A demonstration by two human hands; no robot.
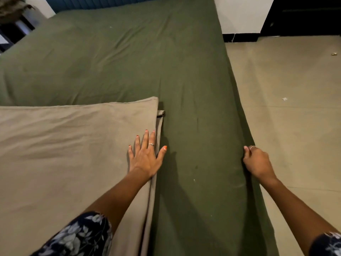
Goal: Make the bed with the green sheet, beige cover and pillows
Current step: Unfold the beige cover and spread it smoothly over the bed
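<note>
The green sheet (129,58) lies spread over the whole mattress, with light creases. A folded beige cover (64,154) lies on its near left part, its right edge running down the middle of the bed. My left hand (145,156) rests flat on that right edge, fingers spread and straight. My right hand (256,161) is at the bed's right side, its fingers curled over the green sheet's edge there and gripping it. No pillows are in view.
A beige floor (295,108) runs along the bed's right side, with small scraps on it. A blue headboard (110,2) stands at the far end. Dark furniture (302,15) sits at the far right, and a dark stand with a plant (13,17) at the far left.
</note>
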